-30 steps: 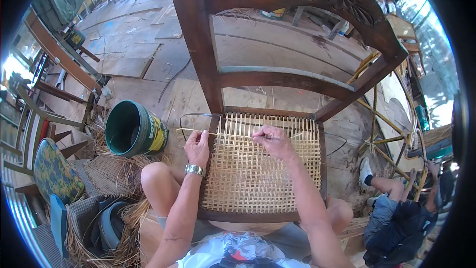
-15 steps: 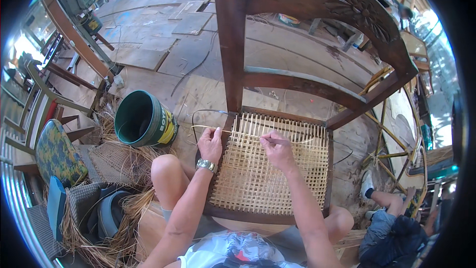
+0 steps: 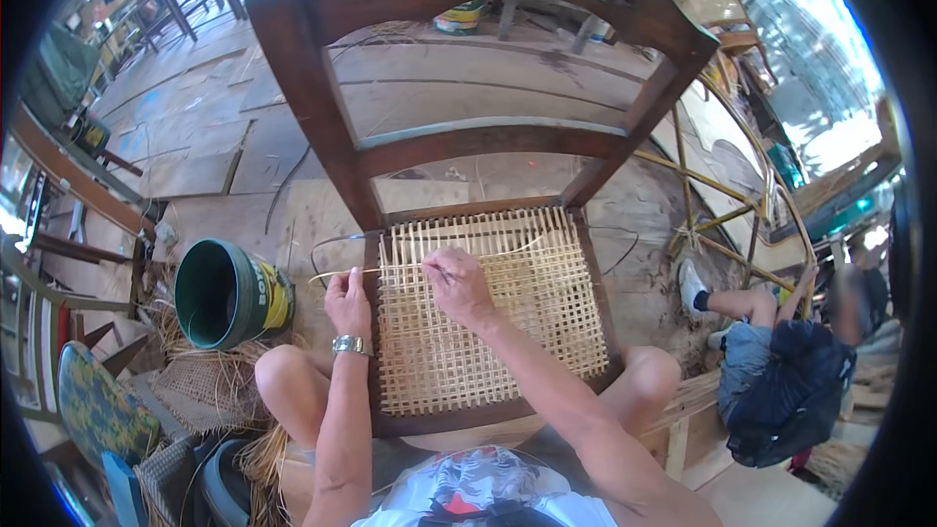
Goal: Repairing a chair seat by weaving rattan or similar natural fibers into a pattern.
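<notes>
A wooden chair (image 3: 468,144) with a carved back stands before me, its cane seat (image 3: 488,351) woven in an open grid over most of the frame. At the seat's left rail my left hand (image 3: 348,307) is closed, thumb and finger pinching a pale cane strand (image 3: 395,269). The strand's loose end sticks out to the left, past the rail. Over the far part of the weave my right hand (image 3: 459,285) is closed in a pinch at the same strand; its fingertips partly hide what they hold. Beyond this hand, a curved strand end rises above the seat's right side.
A green bucket (image 3: 217,295) stands left of the chair, near loose cane fibres (image 3: 264,449) and a patterned cushion (image 3: 98,405). A dark loop of cord (image 3: 634,246) extends past the seat's right side. At the right, a person (image 3: 795,381) sits by a rattan frame (image 3: 727,220).
My right hand has moved left across the seat, closer to my left hand, which still pinches the strand at the rail. The whole view has shifted, with the chair appearing further left.
</notes>
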Available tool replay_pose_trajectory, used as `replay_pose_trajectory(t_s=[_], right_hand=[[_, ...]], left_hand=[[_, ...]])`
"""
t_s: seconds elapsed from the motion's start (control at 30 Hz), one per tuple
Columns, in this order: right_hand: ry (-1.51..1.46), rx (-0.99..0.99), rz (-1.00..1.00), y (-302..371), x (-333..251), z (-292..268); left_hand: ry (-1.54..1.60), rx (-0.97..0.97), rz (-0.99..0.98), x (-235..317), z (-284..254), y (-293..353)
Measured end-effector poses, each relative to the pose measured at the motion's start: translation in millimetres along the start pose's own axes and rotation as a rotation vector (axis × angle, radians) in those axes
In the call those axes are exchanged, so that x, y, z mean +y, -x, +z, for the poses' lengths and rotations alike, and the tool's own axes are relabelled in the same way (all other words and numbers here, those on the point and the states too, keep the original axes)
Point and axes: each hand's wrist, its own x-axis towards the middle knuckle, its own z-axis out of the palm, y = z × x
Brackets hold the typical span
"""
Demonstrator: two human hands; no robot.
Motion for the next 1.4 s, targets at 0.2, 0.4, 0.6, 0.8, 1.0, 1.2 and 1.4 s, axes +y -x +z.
replay_pose_trajectory(t_s=[0.2, 0.4, 0.6, 0.8, 1.0, 1.2, 1.4], right_hand=[[-0.093, -0.584, 0.552, 24, -46, -93], [0.403, -0.401, 0.209, 29, 4, -119], [0.67, -0.315, -0.022, 11, 61, -133], [0.315, -0.511, 0.751, -21, 48, -141], [0.318, -0.324, 0.79, -8, 85, -140], [0.066, 0.024, 0.62, 18, 93, -169], [-0.267, -0.021, 1.045, 90, 149, -212]], left_hand=[[-0.235, 0.092, 0.038, 17, -1, 6], [-0.499, 0.092, 0.679, 28, -1, 29], [-0.478, -0.438, 0.826, 51, 21, 120], [-0.594, -0.401, 0.772, 54, -19, 150], [-0.649, -0.206, 0.541, 42, -60, 136], [-0.452, -0.378, -0.148, -2, -82, 91], [-0.454, -0.306, -0.349, 8, -53, 65]])
